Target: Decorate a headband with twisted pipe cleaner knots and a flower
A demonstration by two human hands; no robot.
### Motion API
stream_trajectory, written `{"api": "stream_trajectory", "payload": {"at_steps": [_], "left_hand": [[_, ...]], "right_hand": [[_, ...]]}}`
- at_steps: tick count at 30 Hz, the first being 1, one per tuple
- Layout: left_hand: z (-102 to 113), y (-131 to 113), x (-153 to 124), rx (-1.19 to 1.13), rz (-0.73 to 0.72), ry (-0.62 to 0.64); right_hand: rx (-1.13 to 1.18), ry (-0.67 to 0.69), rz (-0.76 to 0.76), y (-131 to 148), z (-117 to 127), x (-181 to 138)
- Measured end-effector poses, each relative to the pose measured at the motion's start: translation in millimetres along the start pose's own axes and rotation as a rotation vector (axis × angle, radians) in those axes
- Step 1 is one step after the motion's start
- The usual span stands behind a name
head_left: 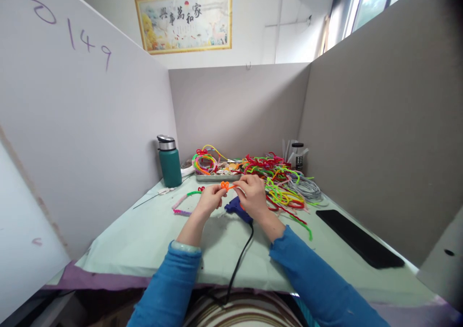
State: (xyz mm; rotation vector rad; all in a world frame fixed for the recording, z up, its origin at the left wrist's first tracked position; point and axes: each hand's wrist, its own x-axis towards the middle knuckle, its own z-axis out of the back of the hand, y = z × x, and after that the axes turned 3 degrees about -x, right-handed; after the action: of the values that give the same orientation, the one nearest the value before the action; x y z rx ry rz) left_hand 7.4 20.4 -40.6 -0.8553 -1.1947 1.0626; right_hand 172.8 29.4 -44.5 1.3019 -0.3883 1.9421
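Note:
Between my two hands is an orange pipe cleaner point(224, 185), bent into small loops like a flower or bow. My left hand point(211, 199) pinches its looped part from the left. With thumb and fingertips, my right hand point(252, 194) grips the straight end on the right. Below them on the table lies a dark blue glue gun point(238, 209), partly hidden by my right hand, its black cord running toward me. Left of my left hand rests a curved strip of pink, purple and green pipe cleaner point(181, 202) with a small red looped piece point(201, 189) at its top.
A green bottle point(170, 163) stands at the back left. Behind my hands are a metal tray point(213, 177) of small pieces, a ring of coloured pipe cleaners point(204, 164) and a large heap of loose ones point(285, 189). A black flat slab point(358, 238) lies at the right. Grey partitions point(238, 110) enclose the table.

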Motion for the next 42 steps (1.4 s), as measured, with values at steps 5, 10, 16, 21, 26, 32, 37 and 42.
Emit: {"api": "stream_trajectory", "payload": {"at_steps": [5,10,16,21,26,32,37,42], "left_hand": [[0.0,-0.4,0.2,0.027,-0.016,-0.011],[-2.2,-0.7,-0.8,0.008,-0.018,0.013],[-5.5,-2.9,-3.6,-0.041,-0.001,0.075],[-5.8,-5.3,-4.2,-0.118,0.004,0.075],[-6.6,-2.9,-3.0,-0.136,0.017,0.066],[-6.2,-1.6,-2.9,-0.181,0.045,0.114],[-5.9,-4.3,-4.6,-0.206,0.044,0.139],[-6.6,-3.1,-5.7,-0.325,0.057,0.229]], "right_hand": [[-0.162,0.047,0.086,2.2,1.3,0.5],[-0.013,0.067,-0.027,3.2,-10.2,-3.3],[0.368,0.008,-0.283,7.7,-19.0,-2.7],[0.611,0.065,-0.435,4.6,-19.6,1.8],[0.969,0.175,-0.724,6.8,-19.7,3.6],[1.176,0.17,-0.851,7.6,-19.8,3.2],[1.163,0.182,-0.809,4.5,-19.1,2.8],[1.269,0.147,-0.819,7.5,-23.0,0.6]]}}
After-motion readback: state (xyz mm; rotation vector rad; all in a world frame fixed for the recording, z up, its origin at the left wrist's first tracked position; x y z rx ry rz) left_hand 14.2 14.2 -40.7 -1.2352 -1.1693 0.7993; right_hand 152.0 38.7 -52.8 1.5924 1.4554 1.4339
